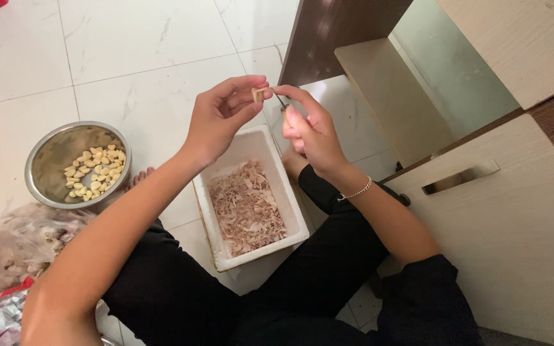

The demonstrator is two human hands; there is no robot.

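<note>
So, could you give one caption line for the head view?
Left hand holds a garlic clove; right hand works a small knife above a white rectangular tub.

Knife blade mostly hidden in right grip — clove perhaps half-peeled.

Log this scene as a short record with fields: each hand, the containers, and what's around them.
left hand: pinches a garlic clove at the fingertips
right hand: grips a small knife, its tip at the clove
white box: on the floor under the hands, holds garlic skins
steel bowl: on the floor to the left, holds peeled cloves
plastic bag: lower left, holds unpeeled garlic
bracelet: on the right wrist
cabinet: to the right
</note>
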